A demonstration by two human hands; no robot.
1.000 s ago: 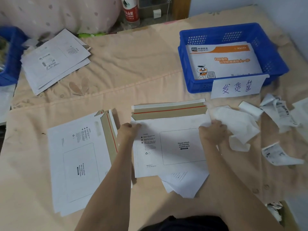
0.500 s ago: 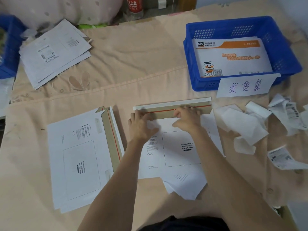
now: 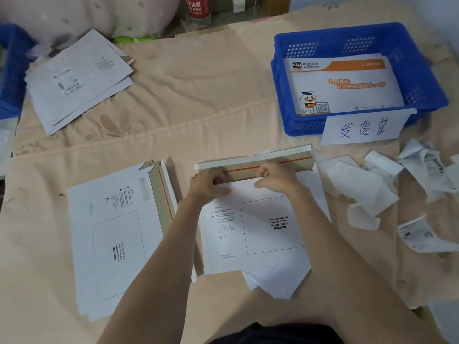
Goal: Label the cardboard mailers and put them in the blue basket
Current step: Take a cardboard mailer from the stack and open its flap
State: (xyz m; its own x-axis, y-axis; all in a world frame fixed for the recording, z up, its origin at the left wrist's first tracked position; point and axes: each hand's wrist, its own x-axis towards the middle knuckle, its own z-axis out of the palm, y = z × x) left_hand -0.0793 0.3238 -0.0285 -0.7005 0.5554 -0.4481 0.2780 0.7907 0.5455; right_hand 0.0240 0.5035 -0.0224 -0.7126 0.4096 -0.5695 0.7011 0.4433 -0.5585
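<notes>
A white cardboard mailer [image 3: 260, 232] lies in front of me on the peach cloth, its brown flap [image 3: 253, 163] with a red strip open at the far side. My left hand [image 3: 208, 186] and my right hand [image 3: 275, 178] sit side by side at the flap fold, fingers curled over the mailer's top edge. Its waybill box is blank. The blue basket [image 3: 285, 115] stands at the far right and holds an orange-and-white printed mailer [image 3: 347, 85].
A stack of unlabelled mailers [image 3: 116, 239] lies to my left. Labelled mailers [image 3: 77, 80] are piled at the far left beside another blue basket [image 3: 12, 70]. Crumpled label backings [image 3: 360, 192] litter the right. A handwritten sign [image 3: 362, 129] hangs on the basket's front.
Both hands moved from the mailer's left and right sides up to the flap fold, came closer together, and now curl over its top edge.
</notes>
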